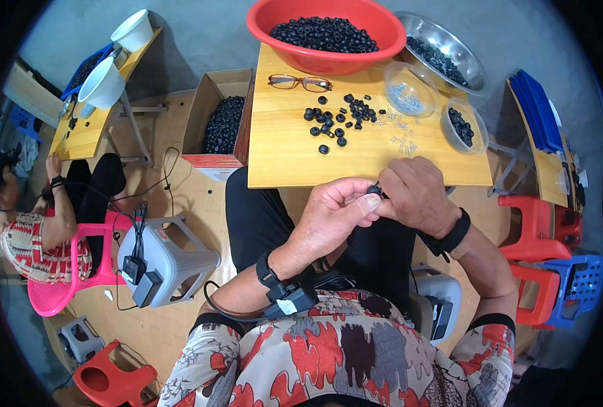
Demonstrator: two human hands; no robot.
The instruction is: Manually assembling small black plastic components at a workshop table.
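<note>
Just off the near edge of the wooden table [281,159], my two hands meet. My left hand [335,214] pinches a small black round part [375,190] between thumb and fingers. Closed against that same part is my right hand [413,190]; whatever its fingertips hold is hidden behind its knuckles. On the tabletop beyond lie loose black round parts [324,122], a cluster of smaller black pieces [361,112] and scattered small clear pieces [403,141].
Along the back stand a red basin [260,30] of black parts and a steel bowl [474,51]. Two clear tubs [423,78] and eyeglasses [300,83] sit nearer. A carton [199,108] of black parts stands left. Another person [37,230] works at a side table.
</note>
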